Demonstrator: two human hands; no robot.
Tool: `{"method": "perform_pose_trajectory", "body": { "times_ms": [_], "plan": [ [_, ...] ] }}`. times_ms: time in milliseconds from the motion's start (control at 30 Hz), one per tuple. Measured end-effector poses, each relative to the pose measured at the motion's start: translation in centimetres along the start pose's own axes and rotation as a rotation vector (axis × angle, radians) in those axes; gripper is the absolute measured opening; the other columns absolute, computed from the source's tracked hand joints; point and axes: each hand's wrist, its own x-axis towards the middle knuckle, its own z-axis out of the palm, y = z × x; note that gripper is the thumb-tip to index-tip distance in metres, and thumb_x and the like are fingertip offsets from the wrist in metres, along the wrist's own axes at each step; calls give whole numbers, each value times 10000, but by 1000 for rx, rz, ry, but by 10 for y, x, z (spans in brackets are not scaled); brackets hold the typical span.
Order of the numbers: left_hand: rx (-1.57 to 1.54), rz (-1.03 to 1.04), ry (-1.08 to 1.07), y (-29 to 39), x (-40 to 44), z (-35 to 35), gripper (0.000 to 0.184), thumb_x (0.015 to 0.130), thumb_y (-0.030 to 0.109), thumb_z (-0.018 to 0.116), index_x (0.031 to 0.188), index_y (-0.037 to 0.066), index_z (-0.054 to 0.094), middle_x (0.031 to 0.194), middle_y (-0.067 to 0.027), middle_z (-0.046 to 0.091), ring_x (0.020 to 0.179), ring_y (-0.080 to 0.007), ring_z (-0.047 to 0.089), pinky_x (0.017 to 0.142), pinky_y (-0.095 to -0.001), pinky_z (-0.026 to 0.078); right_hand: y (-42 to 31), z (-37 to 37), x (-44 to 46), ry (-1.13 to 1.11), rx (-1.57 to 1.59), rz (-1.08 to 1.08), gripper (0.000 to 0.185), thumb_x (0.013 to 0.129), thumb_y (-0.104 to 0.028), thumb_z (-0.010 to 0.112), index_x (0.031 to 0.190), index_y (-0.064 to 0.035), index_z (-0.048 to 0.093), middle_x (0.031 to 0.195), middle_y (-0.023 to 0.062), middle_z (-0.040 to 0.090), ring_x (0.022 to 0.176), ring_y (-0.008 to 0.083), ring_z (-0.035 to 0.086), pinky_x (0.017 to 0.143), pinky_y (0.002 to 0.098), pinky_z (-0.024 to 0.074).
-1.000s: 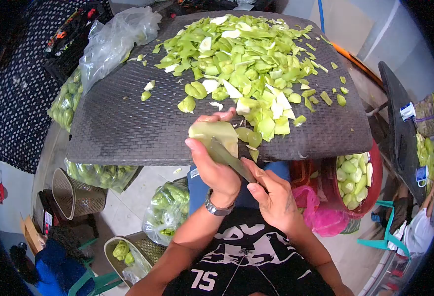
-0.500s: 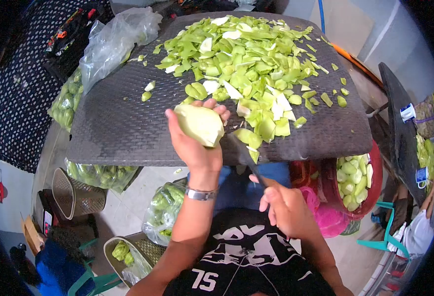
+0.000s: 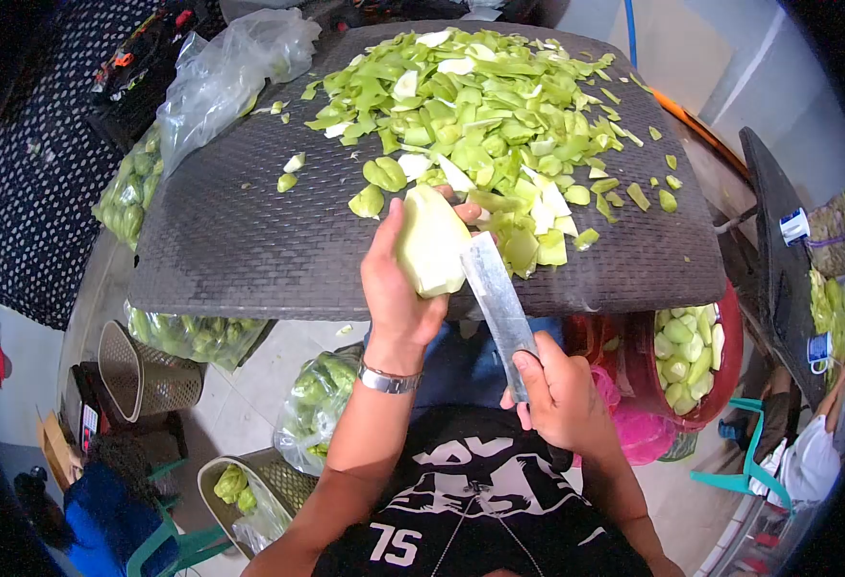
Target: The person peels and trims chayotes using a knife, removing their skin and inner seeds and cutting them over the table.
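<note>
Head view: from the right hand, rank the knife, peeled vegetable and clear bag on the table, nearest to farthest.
1. Knife, held in the right hand.
2. Peeled vegetable, in the left hand.
3. Clear bag, at the table's far left corner.

I cradle a pale green, peeled vegetable (image 3: 430,240) in my left hand (image 3: 398,279), its smooth body lengthwise over the near part of the desk (image 3: 249,250). The knife (image 3: 497,298) in my right hand (image 3: 557,385) slants up and leftward, its broad grey blade ending just beside the vegetable.
</note>
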Motion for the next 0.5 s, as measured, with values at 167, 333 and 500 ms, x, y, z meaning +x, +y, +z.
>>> {"method": "perform_pose_trajectory", "body": {
  "times_ms": [167, 333, 500],
  "plan": [
    [91, 71, 53, -2, -1, 7, 550, 1109, 419, 403, 1379, -47, 514, 1141, -246, 723, 1022, -331, 731, 943, -450, 587, -3, 0, -1, 15, -3, 25, 165, 1083, -152, 520, 1098, 6, 563, 734, 167, 717, 658, 291, 752, 611, 410, 578],
    [148, 146, 44, -4, -1, 5, 547, 1111, 414, 403, 1386, -47, 509, 1139, -233, 726, 1031, -309, 726, 950, -452, 582, -6, 1, -2, 27, -5, 52, 158, 1085, -149, 520, 1071, 4, 556, 735, 167, 716, 661, 286, 753, 615, 401, 578],
    [73, 99, 53, -9, -2, 5, 517, 1098, 423, 414, 1373, -3, 514, 1149, -219, 722, 986, -354, 733, 898, -508, 603, -1, 7, 0, 43, 4, -19, 159, 1088, -146, 519, 1050, 6, 544, 719, 163, 708, 654, 289, 751, 611, 401, 576]
  ]
}}
